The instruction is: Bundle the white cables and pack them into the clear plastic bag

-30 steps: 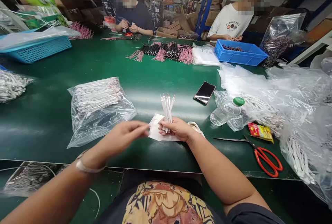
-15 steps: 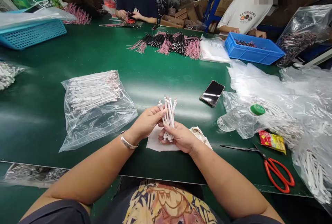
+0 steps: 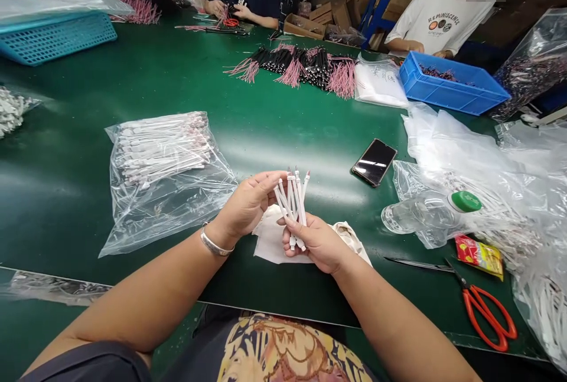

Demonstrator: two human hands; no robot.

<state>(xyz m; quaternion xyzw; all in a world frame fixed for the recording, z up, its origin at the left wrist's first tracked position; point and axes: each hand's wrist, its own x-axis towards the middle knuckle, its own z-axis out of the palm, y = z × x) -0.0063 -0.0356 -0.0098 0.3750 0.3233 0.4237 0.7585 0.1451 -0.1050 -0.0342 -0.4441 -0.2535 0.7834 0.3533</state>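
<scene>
My right hand (image 3: 319,241) is closed around the lower part of a small bundle of white sleeved cables (image 3: 294,199), which fan out upward with short reddish wire ends at the top. At the bundle's upper left, my left hand (image 3: 248,203) has thumb and fingers pinched at the tip of the leftmost cable. A pale cloth or sheet (image 3: 271,240) lies on the table beneath my hands. To the left rests a clear plastic bag (image 3: 159,193) holding many similar white cables in a stack.
On the green table (image 3: 177,84) to the right lie a phone (image 3: 374,162), a clear bottle (image 3: 420,212), red-handled scissors (image 3: 487,314), a snack packet (image 3: 479,257) and bags of white cables (image 3: 543,305). Farther back are black-and-pink wire bundles (image 3: 292,69), a blue bin (image 3: 452,90) and two people.
My left hand has shifted slightly left and opened away from the bundle's middle to its leftmost cable, which now leans apart. My right hand keeps its hold. The view has turned slightly.
</scene>
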